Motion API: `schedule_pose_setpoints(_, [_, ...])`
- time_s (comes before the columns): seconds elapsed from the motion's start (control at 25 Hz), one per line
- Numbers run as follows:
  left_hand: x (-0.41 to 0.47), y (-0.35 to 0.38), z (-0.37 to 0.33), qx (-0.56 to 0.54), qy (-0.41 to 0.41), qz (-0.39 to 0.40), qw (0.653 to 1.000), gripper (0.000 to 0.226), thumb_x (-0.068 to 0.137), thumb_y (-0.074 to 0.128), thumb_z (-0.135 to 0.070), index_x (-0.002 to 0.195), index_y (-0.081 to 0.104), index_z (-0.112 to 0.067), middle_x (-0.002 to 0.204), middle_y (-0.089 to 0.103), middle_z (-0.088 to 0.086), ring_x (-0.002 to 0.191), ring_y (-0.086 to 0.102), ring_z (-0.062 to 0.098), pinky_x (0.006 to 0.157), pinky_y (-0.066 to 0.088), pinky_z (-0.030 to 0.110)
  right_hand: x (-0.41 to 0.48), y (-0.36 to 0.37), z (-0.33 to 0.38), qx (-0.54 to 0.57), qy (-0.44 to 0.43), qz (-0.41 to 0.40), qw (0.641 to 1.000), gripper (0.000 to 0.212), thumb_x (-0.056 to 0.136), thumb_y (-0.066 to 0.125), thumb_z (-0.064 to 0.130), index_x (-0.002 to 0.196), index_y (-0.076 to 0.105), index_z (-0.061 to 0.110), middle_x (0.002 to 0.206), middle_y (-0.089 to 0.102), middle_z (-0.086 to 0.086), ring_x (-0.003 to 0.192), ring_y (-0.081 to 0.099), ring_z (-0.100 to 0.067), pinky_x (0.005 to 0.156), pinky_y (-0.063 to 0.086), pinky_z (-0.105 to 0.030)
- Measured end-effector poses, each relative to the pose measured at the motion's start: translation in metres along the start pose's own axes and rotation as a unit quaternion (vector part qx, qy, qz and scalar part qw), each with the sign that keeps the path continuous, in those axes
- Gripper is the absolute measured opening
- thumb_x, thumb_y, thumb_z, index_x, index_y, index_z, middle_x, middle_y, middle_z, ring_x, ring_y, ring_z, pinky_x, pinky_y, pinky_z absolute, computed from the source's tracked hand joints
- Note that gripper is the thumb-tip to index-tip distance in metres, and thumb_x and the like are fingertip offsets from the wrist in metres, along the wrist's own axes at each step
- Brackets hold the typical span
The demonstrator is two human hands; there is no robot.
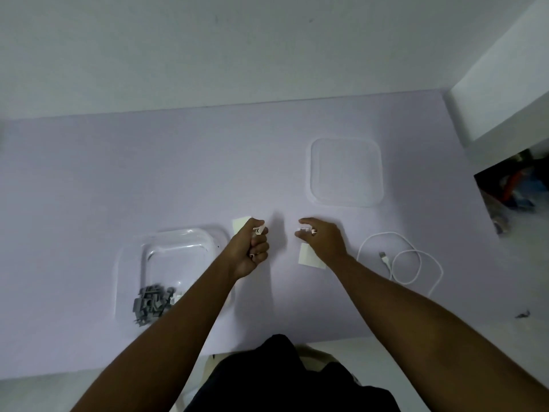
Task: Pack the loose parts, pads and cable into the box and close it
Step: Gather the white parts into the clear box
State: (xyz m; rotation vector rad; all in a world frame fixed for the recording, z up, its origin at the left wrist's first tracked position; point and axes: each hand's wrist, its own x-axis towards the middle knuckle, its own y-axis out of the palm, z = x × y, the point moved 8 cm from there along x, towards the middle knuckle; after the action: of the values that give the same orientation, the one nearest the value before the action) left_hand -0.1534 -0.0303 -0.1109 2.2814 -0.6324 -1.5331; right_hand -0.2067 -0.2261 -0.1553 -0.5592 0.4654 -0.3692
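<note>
Gathering: left hand (252, 251) fingers clamped on small white plastic parts (258, 230), right hand (323, 239) pinching more; next, into clear plastic box (178, 257).

Grey parts (151, 301); pads (306, 257) (perhaps) cream

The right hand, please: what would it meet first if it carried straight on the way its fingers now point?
Probably the left hand, gripping small white parts: the right hand points leftward at it across bare table, though height is unclear.
</note>
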Motion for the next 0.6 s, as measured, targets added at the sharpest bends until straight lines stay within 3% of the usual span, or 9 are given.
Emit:
schedule_pose_setpoints(0.08, [-0.004,-0.004,-0.004,0.006,0.001,-0.003,1.0,0.026,0.09,0.053,-0.031,0.068,0.047,-0.018,0.044,0.025,-0.007,0.036,0.02,0.008,0.037,0.014,0.022,0.0,-0.001,0.003,-0.041,-0.021,-0.016,0.999,0.026,0.081,0.077,0.027,0.106,0.077,0.019,0.107,0.077,0.001,0.098,0.07,-0.015,0.09,0.052,-0.029])
schedule_pose_setpoints(0.2, [-0.011,-0.005,-0.01,0.019,-0.001,-0.005,1.0,0.028,0.09,0.052,-0.031,0.067,0.046,-0.018,0.044,0.025,-0.007,0.036,0.02,0.008,0.038,0.014,0.022,0.0,0.0,0.0,-0.064,-0.017,-0.035,0.997,0.011,0.083,0.075,0.027,0.087,0.076,0.017,0.089,0.077,-0.001,0.084,0.07,-0.02,0.077,0.052,-0.032])
schedule_pose_setpoints(0.28, [-0.017,-0.006,-0.015,0.025,-0.003,-0.008,1.0,0.027,0.09,0.051,-0.031,0.067,0.045,-0.018,0.044,0.025,-0.008,0.036,0.02,0.008,0.039,0.013,0.022,0.001,0.001,-0.001,-0.025,0.013,-0.053,0.998,0.013,0.083,0.076,0.028,0.08,0.073,0.016,0.082,0.075,-0.003,0.075,0.069,-0.02,0.07,0.052,-0.032])
schedule_pose_setpoints(0.32, [-0.021,-0.008,-0.018,0.024,-0.004,-0.01,1.0,0.027,0.09,0.051,-0.03,0.067,0.046,-0.018,0.044,0.024,-0.008,0.036,0.02,0.008,0.039,0.013,0.022,0.001,0.0,0.001,0.045,0.051,-0.069,0.995,0.014,0.083,0.077,0.027,0.08,0.072,0.014,0.079,0.073,-0.005,0.069,0.067,-0.019,0.066,0.052,-0.03])
schedule_pose_setpoints(0.4, [-0.036,-0.023,-0.028,0.004,0.003,-0.022,1.0,0.025,0.088,0.051,-0.028,0.066,0.046,-0.018,0.044,0.023,-0.009,0.035,0.018,0.007,0.037,0.012,0.021,-0.003,0.002,0.012,0.253,0.143,-0.102,0.951,0.015,0.084,0.076,0.022,0.08,0.068,0.011,0.068,0.061,-0.006,0.052,0.053,-0.018,0.049,0.041,-0.026])
schedule_pose_setpoints(0.48, [-0.05,-0.054,-0.04,0.017,0.026,-0.058,0.998,0.025,0.086,0.051,-0.026,0.064,0.042,-0.018,0.046,0.021,-0.007,0.036,0.017,0.009,0.037,0.012,0.019,-0.012,0.01,0.035,0.408,0.185,-0.101,0.888,0.018,0.087,0.069,0.02,0.074,0.061,0.01,0.061,0.042,-0.004,0.043,0.035,-0.016,0.045,0.022,-0.024])
schedule_pose_setpoints(0.56, [-0.069,-0.103,-0.062,0.152,0.065,-0.157,0.974,0.025,0.083,0.052,-0.024,0.063,0.04,-0.017,0.048,0.024,-0.002,0.038,0.019,0.013,0.041,0.016,0.02,-0.023,0.026,0.071,0.507,0.183,-0.056,0.84,0.023,0.087,0.059,0.019,0.066,0.052,0.014,0.062,0.034,-0.003,0.043,0.027,-0.014,0.048,0.013,-0.026])
schedule_pose_setpoints(0.6, [-0.079,-0.125,-0.076,0.275,0.086,-0.207,0.935,0.028,0.084,0.054,-0.025,0.061,0.042,-0.014,0.048,0.029,0.002,0.037,0.025,0.016,0.043,0.022,0.023,-0.029,0.035,0.089,0.547,0.174,-0.028,0.818,0.022,0.085,0.054,0.02,0.064,0.048,0.015,0.062,0.032,-0.003,0.043,0.027,-0.014,0.05,0.011,-0.028])
